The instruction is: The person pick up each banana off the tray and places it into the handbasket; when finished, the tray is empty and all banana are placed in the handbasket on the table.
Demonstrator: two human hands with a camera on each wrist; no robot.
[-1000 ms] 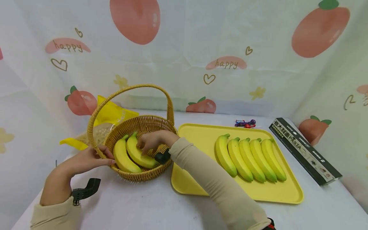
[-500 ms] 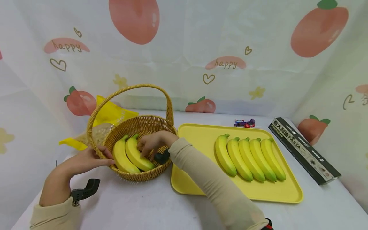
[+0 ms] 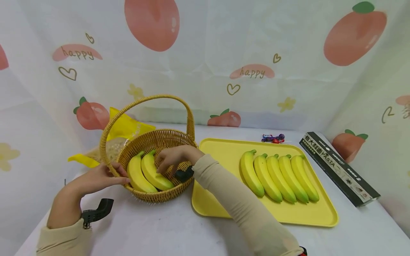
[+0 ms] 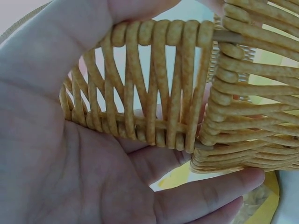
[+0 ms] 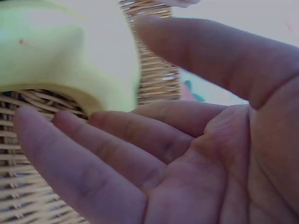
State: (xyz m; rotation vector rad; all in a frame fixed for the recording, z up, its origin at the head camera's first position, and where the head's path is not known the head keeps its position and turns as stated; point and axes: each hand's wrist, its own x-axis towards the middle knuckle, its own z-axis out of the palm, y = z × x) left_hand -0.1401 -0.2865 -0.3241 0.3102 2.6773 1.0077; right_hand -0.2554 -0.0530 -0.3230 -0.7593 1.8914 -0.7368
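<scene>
A woven wicker basket (image 3: 153,196) with a tall arched handle stands at the left of the table. Two bananas lie side by side in it, a left banana (image 3: 138,174) and a right banana (image 3: 154,172). My left hand (image 3: 104,176) grips the base of the basket handle (image 4: 149,84), thumb on the near side and fingers behind. Inside the basket, my right hand (image 3: 174,158) is at the right banana's right side. Its fingers (image 5: 88,175) are loosely extended, holding nothing; whether the fingertips touch the banana (image 5: 107,51) is unclear.
Right of the basket lies a yellow tray (image 3: 221,149) with a row of several bananas (image 3: 278,177). A black pasta box (image 3: 339,169) is beyond its right edge. Wrapped candies (image 3: 273,138) lie behind the tray, and a yellow bag (image 3: 126,124) is behind the basket.
The right banana has shifted left against the other banana. My right hand's fingers have since loosened and drawn slightly off it. The left hand keeps its grip on the handle.
</scene>
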